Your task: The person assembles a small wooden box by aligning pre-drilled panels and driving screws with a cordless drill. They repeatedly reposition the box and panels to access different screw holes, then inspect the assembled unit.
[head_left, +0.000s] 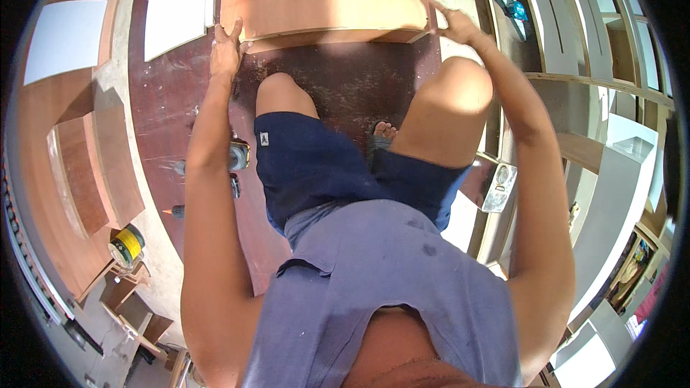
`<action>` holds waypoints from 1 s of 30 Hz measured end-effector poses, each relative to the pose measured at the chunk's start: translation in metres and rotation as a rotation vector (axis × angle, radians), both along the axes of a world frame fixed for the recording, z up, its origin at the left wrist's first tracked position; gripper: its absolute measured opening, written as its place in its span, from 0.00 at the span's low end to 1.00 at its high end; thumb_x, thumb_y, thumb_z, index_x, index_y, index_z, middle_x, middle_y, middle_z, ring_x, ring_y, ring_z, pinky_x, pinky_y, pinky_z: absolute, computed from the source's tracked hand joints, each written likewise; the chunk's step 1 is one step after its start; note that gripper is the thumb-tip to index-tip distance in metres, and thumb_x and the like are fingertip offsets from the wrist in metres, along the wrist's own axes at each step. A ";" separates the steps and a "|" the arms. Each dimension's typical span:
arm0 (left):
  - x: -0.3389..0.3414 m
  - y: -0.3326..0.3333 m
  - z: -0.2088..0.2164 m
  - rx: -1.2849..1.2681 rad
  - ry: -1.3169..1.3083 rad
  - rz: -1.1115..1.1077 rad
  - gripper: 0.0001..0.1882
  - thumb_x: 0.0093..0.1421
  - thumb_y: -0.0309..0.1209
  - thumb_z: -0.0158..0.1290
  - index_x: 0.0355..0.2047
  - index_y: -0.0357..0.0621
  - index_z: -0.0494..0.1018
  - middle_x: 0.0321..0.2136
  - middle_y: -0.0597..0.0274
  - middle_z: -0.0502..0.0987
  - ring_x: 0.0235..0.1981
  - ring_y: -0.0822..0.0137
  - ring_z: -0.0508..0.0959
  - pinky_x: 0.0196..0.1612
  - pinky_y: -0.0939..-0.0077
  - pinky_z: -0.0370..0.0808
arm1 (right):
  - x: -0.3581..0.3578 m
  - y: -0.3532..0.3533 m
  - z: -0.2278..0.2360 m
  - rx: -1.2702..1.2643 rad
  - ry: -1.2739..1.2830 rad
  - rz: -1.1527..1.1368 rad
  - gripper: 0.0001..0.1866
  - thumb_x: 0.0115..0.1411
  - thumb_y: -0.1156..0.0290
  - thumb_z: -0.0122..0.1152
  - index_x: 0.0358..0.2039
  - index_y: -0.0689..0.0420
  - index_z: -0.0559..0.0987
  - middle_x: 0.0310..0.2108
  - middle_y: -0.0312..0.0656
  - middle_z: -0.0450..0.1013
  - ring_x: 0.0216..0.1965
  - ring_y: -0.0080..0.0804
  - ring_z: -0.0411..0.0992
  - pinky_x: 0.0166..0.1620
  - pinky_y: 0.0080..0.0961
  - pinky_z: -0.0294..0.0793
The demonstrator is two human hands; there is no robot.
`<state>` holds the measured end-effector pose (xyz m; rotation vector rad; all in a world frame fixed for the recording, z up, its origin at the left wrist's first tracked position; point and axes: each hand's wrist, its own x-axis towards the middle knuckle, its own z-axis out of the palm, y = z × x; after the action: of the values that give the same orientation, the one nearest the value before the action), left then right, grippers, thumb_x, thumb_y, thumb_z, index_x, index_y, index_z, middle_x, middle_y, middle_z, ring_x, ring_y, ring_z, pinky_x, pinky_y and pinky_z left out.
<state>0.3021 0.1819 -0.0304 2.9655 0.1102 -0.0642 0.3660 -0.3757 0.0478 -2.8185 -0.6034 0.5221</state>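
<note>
In front of my knees lies a shallow wooden box-like piece (323,0) with a light brown plywood face and a thin front side; its far part runs out of view. My left hand (226,50) is at its near left corner, fingers spread, the thumb pointing in toward the corner. At its right edge is my right hand (460,26), a finger stretched out to the edge and the others apart. Whether either hand presses on the wood I cannot tell. Beneath the piece is a dark red board (165,115).
A white panel (176,7) lies left of the box. Partly behind my left forearm is a power tool (239,154). A yellow and black tin (128,246) stands at left. Long white and wooden panels (618,179) crowd the right, with a blue-topped bottle (514,9) among them.
</note>
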 end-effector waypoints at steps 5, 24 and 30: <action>-0.002 -0.003 -0.014 -0.027 -0.016 0.028 0.37 0.58 0.47 0.58 0.66 0.81 0.57 0.66 0.38 0.53 0.57 0.37 0.70 0.55 0.50 0.73 | -0.051 0.028 -0.069 0.026 -0.219 -0.199 0.37 0.58 0.71 0.61 0.67 0.36 0.61 0.44 0.54 0.73 0.44 0.54 0.75 0.50 0.45 0.75; -0.027 -0.014 -0.031 -0.253 -0.325 -0.073 0.29 0.54 0.44 0.63 0.58 0.76 0.71 0.42 0.51 0.69 0.42 0.46 0.75 0.46 0.56 0.75 | -0.005 -0.015 -0.105 -0.123 -0.417 -0.188 0.29 0.65 0.66 0.53 0.65 0.27 0.62 0.44 0.55 0.74 0.41 0.57 0.76 0.45 0.49 0.76; -0.034 -0.001 -0.043 -0.181 -0.355 -0.128 0.34 0.54 0.31 0.62 0.60 0.75 0.68 0.43 0.51 0.71 0.42 0.47 0.77 0.43 0.56 0.77 | 0.009 -0.002 -0.078 -0.204 -0.299 -0.120 0.38 0.59 0.70 0.62 0.67 0.30 0.60 0.43 0.54 0.76 0.46 0.52 0.75 0.49 0.46 0.76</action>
<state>0.2679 0.1811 -0.0735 2.7478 -0.1257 0.4114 0.3752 -0.3774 -0.0302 -3.1319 -0.4499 0.1473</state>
